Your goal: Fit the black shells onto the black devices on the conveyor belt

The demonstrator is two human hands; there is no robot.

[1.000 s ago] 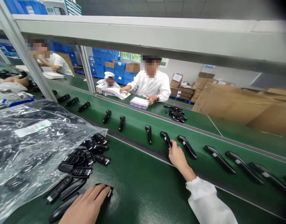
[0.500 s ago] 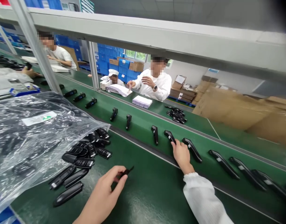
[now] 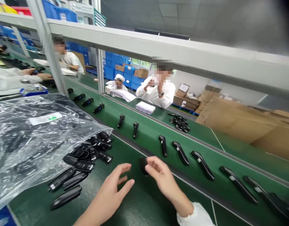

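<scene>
My left hand [image 3: 111,191] is over the green table [image 3: 135,207], its thumb and fingers apart with nothing between them. To its right, my right hand [image 3: 164,179] pinches a small black part [image 3: 143,165], blurred, between thumb and fingers near the belt's edge. Several black handheld devices [image 3: 180,153] lie spaced in a row on the green belt [image 3: 146,138] beyond my hands. Left of my left hand, black plastic covers [image 3: 84,165] lie in a loose pile, partly spilling from a clear plastic bag [image 3: 40,141].
A metal frame [image 3: 144,50] crosses above the belt. Across it, a person in white [image 3: 164,91] sits by a paper stack [image 3: 145,107] and a heap of black parts [image 3: 179,122]. Another person's hands [image 3: 37,73] work at the far left beside a blue tray [image 3: 34,91].
My right hand has moved left and nearer, off the belt, and now has the small black part. My left hand has let go of the dark piece and opened. The row of devices has shifted right in view.
</scene>
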